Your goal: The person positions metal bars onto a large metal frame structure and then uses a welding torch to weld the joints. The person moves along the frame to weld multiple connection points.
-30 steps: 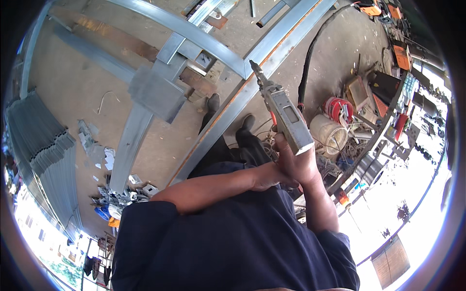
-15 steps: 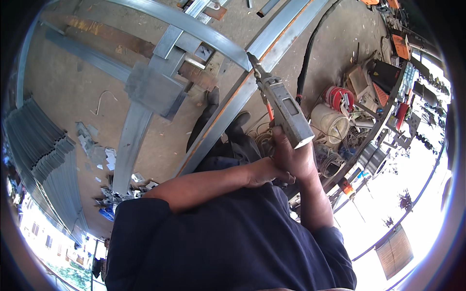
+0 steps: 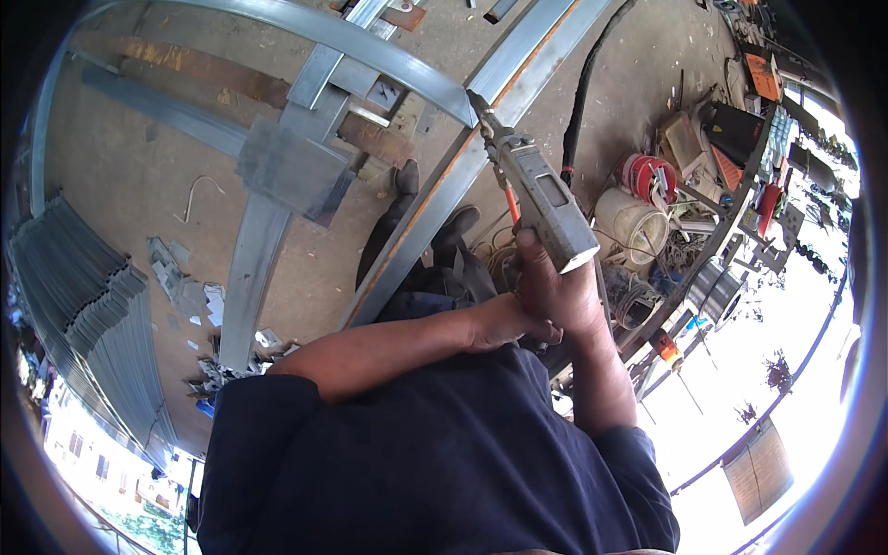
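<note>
Both hands meet around the base of a grey, box-shaped metal handheld tool (image 3: 539, 196), which points up and away from the person. Right hand (image 3: 562, 289): its grip is closed around the tool's lower end, fingers wrapped on the handle just under the pale end face. Left hand (image 3: 507, 324): it lies against the right hand from the left, fingers curled in toward the same handle; how firmly it clasps cannot be told, since the right hand hides the fingertips.

Its narrow nozzle tip (image 3: 478, 100) sits right at the long grey steel channel with a rust-orange edge (image 3: 435, 208), which runs diagonally across the concrete floor (image 3: 129, 176). A curved grey steel strip (image 3: 361, 46) arches across the top of the view and ends close to the tip. A thin red cable (image 3: 510, 203) runs beside the tool body.

Two dark shoes (image 3: 402, 185) stand by the channel. A flat grey steel plate (image 3: 291, 166) lies to the left over another steel bar. Stacked corrugated grey metal sheets (image 3: 88, 324) fill the left edge. To the right are a white plastic bucket (image 3: 631, 220), a red spool (image 3: 646, 174) and a thick black hose (image 3: 585, 102).
</note>
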